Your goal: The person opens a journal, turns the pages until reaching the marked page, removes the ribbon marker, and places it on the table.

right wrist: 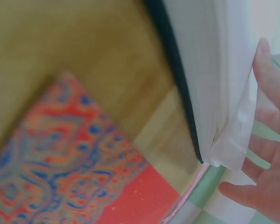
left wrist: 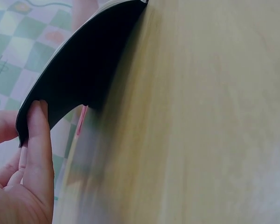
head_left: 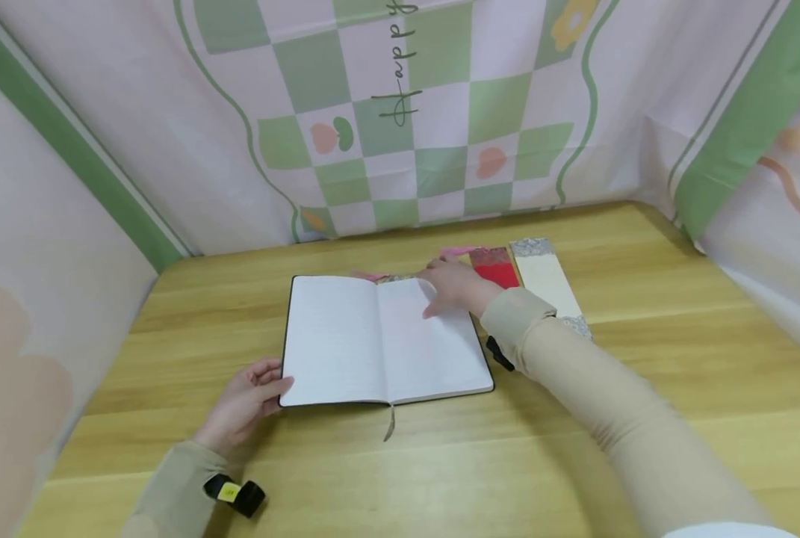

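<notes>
An open notebook (head_left: 335,344) with white pages and a black cover lies in the middle of the table. My left hand (head_left: 248,400) pinches its lower left corner, thumb on the page side and fingers beneath the black cover (left wrist: 79,60). In the left wrist view that cover bows up off the table. My right hand (head_left: 459,288) is over the upper right of the right page, fingers spread. The right wrist view shows its thumb (right wrist: 266,60) against the pages (right wrist: 210,70), where one leaf (right wrist: 240,144) stands loose from the block.
Right of the notebook lie a red card (head_left: 497,275) with a patterned band and a cream card (head_left: 546,280) with silvery patterned ends. Pink and patterned bits peek out behind the notebook. A ribbon (head_left: 390,424) hangs from its spine. Printed curtains (head_left: 440,112) enclose the wooden table (head_left: 440,478).
</notes>
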